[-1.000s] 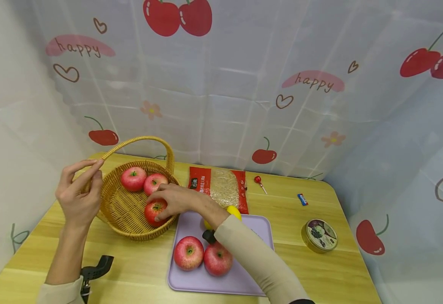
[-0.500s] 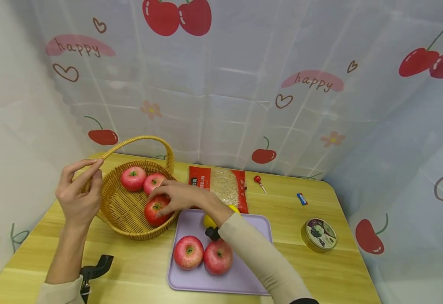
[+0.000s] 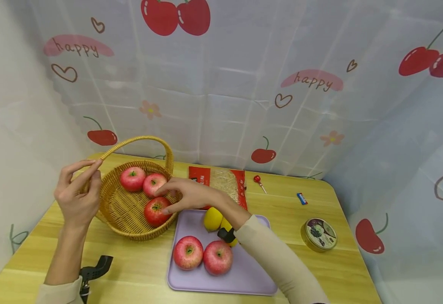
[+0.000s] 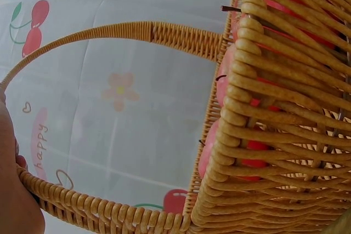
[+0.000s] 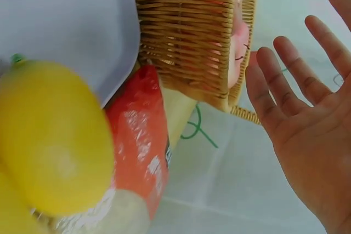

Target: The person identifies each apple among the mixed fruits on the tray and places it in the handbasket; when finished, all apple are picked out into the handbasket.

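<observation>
1. White curtain (image 3: 225, 126) printed with cherries, hearts and flowers hangs behind a wood-grain table (image 3: 137, 270); "happy" reads clearly on its pink patches.
2. The person's left hand (image 3: 77, 192) grips the handle (image 3: 169, 160) of a wicker basket (image 3: 124, 215), fingers curled round it.
3. Three apples (image 3: 133, 179) lie in the basket. Over its right side is the right hand (image 3: 191, 196), fingers spread and holding nothing; the nearest apple (image 3: 156, 212) lies just below its thumb and fingertips.
4. Beside the basket, a lilac tray (image 3: 255, 274) bears two more apples (image 3: 188, 252) and yellow fruit (image 3: 213, 219).
5. Behind the tray, a red bag (image 3: 199, 174) carries lettering, partly covered and too small to read.
6. Print on the blue wrapper (image 3: 302, 198) and round tin (image 3: 319, 234) is likewise illegible; the tin's lid pictures dark fruit.
</observation>
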Demonstrator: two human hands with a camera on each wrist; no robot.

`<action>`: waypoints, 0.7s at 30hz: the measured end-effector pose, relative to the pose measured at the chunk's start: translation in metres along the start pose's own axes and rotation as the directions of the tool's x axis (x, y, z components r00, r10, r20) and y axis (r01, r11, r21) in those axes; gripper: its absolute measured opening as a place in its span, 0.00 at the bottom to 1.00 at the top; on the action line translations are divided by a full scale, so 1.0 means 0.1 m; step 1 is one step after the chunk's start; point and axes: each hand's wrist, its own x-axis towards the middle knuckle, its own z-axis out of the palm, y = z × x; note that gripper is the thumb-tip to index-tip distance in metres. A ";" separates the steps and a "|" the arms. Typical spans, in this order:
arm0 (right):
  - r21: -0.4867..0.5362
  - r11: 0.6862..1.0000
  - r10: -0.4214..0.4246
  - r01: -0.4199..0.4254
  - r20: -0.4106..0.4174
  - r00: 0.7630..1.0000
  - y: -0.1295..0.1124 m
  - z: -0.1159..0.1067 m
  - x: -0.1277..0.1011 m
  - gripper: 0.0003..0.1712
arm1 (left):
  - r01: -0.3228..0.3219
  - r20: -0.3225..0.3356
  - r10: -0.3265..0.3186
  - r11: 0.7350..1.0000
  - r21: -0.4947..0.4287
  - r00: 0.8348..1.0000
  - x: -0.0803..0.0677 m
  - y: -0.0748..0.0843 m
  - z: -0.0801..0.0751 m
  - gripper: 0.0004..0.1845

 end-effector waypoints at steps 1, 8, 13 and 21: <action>0.009 1.000 0.001 -0.001 0.002 1.000 0.00 0.00 -0.04 0.32 | 0.002 -0.001 -0.002 1.000 0.000 1.000 0.00 0.00 0.00 0.08; -0.027 1.000 -0.013 0.014 0.032 0.999 0.03 0.00 -0.34 0.33 | 0.009 -0.010 -0.009 1.000 -0.004 1.000 0.01 0.03 0.01 0.08; -0.048 0.999 -0.020 0.021 0.026 0.999 0.03 0.01 -0.55 0.33 | 0.012 -0.009 -0.012 1.000 -0.002 1.000 0.01 0.03 0.00 0.08; 0.002 1.000 0.000 0.000 0.024 1.000 0.00 0.04 -0.93 0.30 | 0.007 -0.009 -0.007 1.000 -0.007 1.000 0.01 0.03 0.01 0.07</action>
